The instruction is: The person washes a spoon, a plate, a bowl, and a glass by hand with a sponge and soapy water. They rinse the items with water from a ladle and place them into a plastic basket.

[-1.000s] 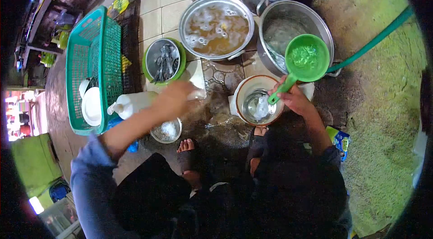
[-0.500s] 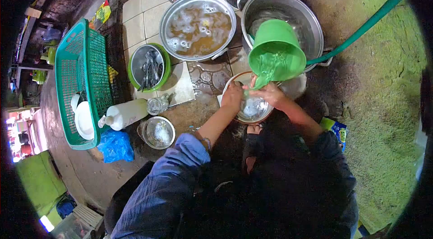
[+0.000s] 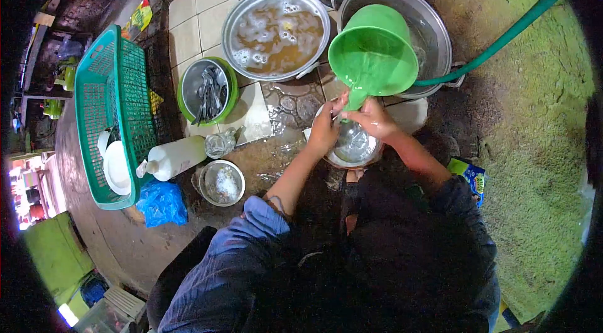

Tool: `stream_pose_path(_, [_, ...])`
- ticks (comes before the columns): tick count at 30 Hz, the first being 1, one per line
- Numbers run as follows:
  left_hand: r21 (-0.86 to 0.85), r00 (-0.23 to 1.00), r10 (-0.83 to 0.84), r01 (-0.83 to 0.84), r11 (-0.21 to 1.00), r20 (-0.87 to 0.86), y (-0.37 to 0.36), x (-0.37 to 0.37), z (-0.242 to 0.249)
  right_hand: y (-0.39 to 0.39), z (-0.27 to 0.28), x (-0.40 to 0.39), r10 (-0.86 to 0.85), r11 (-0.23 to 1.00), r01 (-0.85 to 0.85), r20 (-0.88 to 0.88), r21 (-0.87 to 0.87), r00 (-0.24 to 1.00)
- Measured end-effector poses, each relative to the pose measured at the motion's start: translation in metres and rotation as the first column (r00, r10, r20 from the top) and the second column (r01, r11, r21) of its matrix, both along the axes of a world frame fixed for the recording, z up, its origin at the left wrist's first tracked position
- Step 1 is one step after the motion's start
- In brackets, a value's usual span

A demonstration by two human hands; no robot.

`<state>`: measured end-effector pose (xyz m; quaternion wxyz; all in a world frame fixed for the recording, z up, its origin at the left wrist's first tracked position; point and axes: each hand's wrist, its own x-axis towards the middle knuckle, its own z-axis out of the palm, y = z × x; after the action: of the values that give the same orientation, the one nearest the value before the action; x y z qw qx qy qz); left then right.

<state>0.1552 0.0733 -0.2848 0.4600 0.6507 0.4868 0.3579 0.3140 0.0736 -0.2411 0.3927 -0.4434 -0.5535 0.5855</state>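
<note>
My right hand (image 3: 374,120) is closed round the handle of a green plastic water dipper (image 3: 394,60). The dipper is tipped towards me, and water runs over its lip onto my hands. Close beside it, my left hand (image 3: 323,129) has its fingers bent under the stream; what they hold, if anything, is hidden by water and fingers. Below both hands is a wet white bowl (image 3: 357,149), in front of my feet, its far side covered by my hands.
A pan of soapy brown water (image 3: 276,34) and a large metal pot (image 3: 433,25) with a green hose (image 3: 512,38) stand beyond. To the left are a bowl of cutlery (image 3: 212,94), a green basket (image 3: 137,91), a pump bottle (image 3: 173,159), a glass mug (image 3: 220,143) and a metal bowl (image 3: 222,183).
The green dipper has moved left and slightly up, its mouth turned more towards me. My left hand has shifted slightly. Water now splashes on the floor left of the white bowl.
</note>
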Motion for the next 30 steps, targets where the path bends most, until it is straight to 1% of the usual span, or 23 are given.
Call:
stream_pose_path(1, [-0.124,1.0,0.007,-0.006,0.992,0.007,0.001,-0.001,0.011,0.001,0.007,-0.001,-0.028,1.0,0.028,-0.07,0.009,0.997])
stream_pose_path(2, [-0.124,1.0,0.009,-0.008,0.992,0.008,0.003,-0.004,0.019,0.003,0.011,0.001,-0.026,1.0,0.027,-0.069,0.009,0.997])
stream_pose_path(4, [-0.126,0.998,-0.034,0.028,0.992,-0.049,0.01,-0.01,0.035,0.007,0.018,0.006,-0.045,0.997,0.034,0.186,0.065,0.981])
stream_pose_path(5, [-0.128,0.998,-0.032,0.026,0.991,-0.049,0.015,-0.012,0.042,0.007,0.027,0.005,-0.073,0.996,0.058,0.25,0.065,0.966])
stream_pose_path(7, [0.059,0.937,-0.101,0.127,0.99,-0.334,0.027,-0.015,0.051,0.008,0.031,0.003,-0.126,0.988,0.09,0.305,0.129,0.944])
stream_pose_path(8, [0.059,0.937,-0.099,0.125,0.99,-0.335,0.03,-0.014,0.047,0.009,0.031,0.002,-0.184,0.973,0.119,0.356,0.198,0.916])
stream_pose_path(9, [0.253,0.947,-0.079,0.164,0.953,-0.313,0.033,-0.013,0.041,0.01,0.031,0.001,-0.183,0.973,0.117,0.355,0.2,0.917])
stream_pose_path(10, [0.437,0.956,-0.067,0.192,0.879,-0.287,0.037,-0.013,0.037,0.011,0.03,0.002,-0.215,0.955,0.105,0.408,0.276,0.887])
stream_pose_path(11, [0.439,0.955,-0.065,0.192,0.878,-0.289,0.041,-0.013,0.034,0.012,0.029,0.002,-0.252,0.933,0.088,0.456,0.35,0.853])
stream_pose_path(13, [0.517,0.92,-0.178,0.347,0.782,-0.348,0.051,-0.014,0.032,0.013,0.023,0.002,-0.274,0.923,0.094,0.463,0.374,0.843])
stream_pose_path(14, [0.519,0.92,-0.178,0.349,0.781,-0.35,0.055,-0.017,0.033,0.013,0.021,0.001,-0.296,0.913,0.101,0.469,0.396,0.832])
stream_pose_path(15, [0.275,0.906,-0.342,0.405,0.872,-0.25,0.059,-0.022,0.034,0.012,0.02,0.003,-0.298,0.912,0.103,0.467,0.398,0.833])
stream_pose_path(16, [0.016,0.878,-0.467,0.471,0.882,-0.106,0.061,-0.028,0.039,0.01,0.029,0.0,-0.312,0.903,0.076,0.524,0.423,0.792])
stream_pose_path(17, [0.049,0.858,-0.465,0.486,0.873,-0.219,0.059,-0.032,0.069,0.009,0.036,-0.002,-0.329,0.894,0.048,0.578,0.446,0.747])
stream_pose_path(18, [0.049,0.857,-0.465,0.486,0.873,-0.222,0.061,-0.036,0.071,0.008,0.042,-0.005,-0.33,0.893,0.05,0.575,0.448,0.749])
stream_pose_path(20, [0.18,0.78,-0.407,0.538,0.823,-0.475,0.067,-0.042,0.076,0.007,0.051,-0.012,-0.38,0.867,0.089,0.536,0.49,0.754])
stream_pose_path(21, [0.181,0.78,-0.401,0.536,0.825,-0.48,0.071,-0.047,0.079,0.007,0.052,-0.013,-0.38,0.865,0.088,0.531,0.494,0.757])
stream_pose_path(23, [0.153,0.713,-0.361,0.546,0.824,-0.601,0.078,-0.061,0.093,0.009,0.053,-0.015,-0.34,0.862,0.051,0.5,0.505,0.796])
stream_pose_path(24, [0.139,0.674,-0.337,0.548,0.825,-0.657,0.082,-0.07,0.1,0.008,0.054,-0.015,-0.338,0.859,0.048,0.494,0.51,0.801])
stream_pose_path(26, [0.237,0.518,-0.19,0.648,0.724,-0.834,0.092,-0.093,0.127,0.001,0.056,-0.018,-0.347,0.872,0.093,0.475,0.48,0.809])
stream_pose_path(27, [0.219,0.502,-0.16,0.614,0.758,-0.85,0.093,-0.106,0.143,-0.004,0.061,-0.02,-0.373,0.892,0.121,0.557,0.436,0.742])
stream_pose_path(28, [0.203,0.487,-0.131,0.575,0.792,-0.864,0.091,-0.118,0.173,-0.008,0.055,-0.018,-0.366,0.891,0.11,0.552,0.441,0.749])
stream_pose_path(30, [0.298,0.514,-0.072,0.599,0.743,-0.855,0.09,-0.162,0.212,-0.012,0.036,-0.005,-0.353,0.864,0.073,0.495,0.498,0.794])
